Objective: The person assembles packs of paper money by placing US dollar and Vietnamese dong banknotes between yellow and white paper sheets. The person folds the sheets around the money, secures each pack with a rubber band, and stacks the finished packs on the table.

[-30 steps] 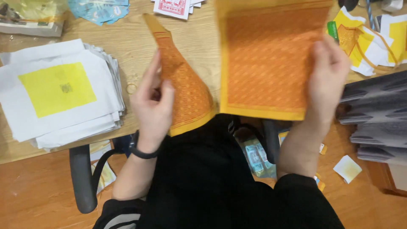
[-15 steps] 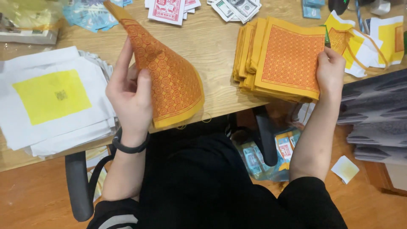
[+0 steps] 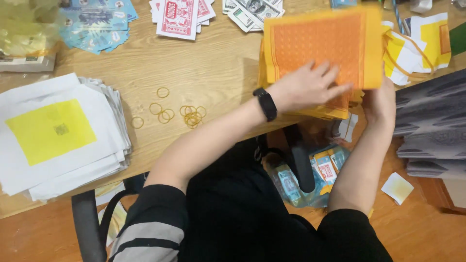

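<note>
At the right end of the wooden desk [image 3: 213,73], a stack of orange paper sheets [image 3: 318,48] lies with its near edge hanging over the desk border. The left hand [image 3: 310,87] is flat on the top sheet, fingers spread, pressing and not gripping. The right hand [image 3: 381,102] holds the stack's near right corner from below, though I cannot see how firmly the fingers close. I think the risk is that the stack slides off toward the lap, because so much of it overhangs. The sheets could also fan apart under uneven pressure. Loose rubber bands [image 3: 187,114] lie well apart to the left.
</note>
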